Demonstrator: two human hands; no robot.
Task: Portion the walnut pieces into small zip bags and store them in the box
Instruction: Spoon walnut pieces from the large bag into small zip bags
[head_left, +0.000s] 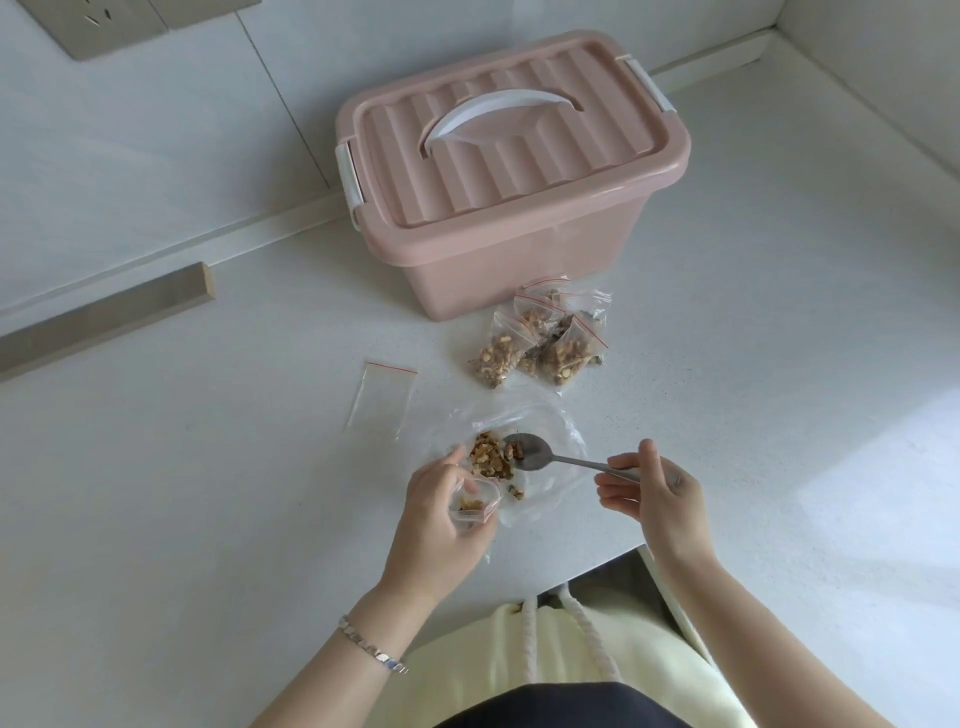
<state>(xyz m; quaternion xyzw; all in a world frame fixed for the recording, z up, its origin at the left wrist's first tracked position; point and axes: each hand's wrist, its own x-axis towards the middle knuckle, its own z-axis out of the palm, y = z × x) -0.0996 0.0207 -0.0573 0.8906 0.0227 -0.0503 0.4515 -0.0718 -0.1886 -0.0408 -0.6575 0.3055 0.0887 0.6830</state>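
Spilling risk: walnut pieces (488, 457) tipping off the spoon (525, 451), missing the narrow mouth of the zip bag (475, 503).
Left fingers (453, 458): curled round that bag.
Right fingers (623, 460): pinching the spoon handle; the walnut pile lies just beyond the left fingertips.

Both bare forearms reach in over the table's near edge. The left grip (441, 501), back of the hand up, curls round a small zip bag (474, 506); a bracelet (371, 647) circles its wrist. The right grip (655, 488) pinches a spoon (566, 459) by its handle, thumb on top, fingers pointing toward the left grip.
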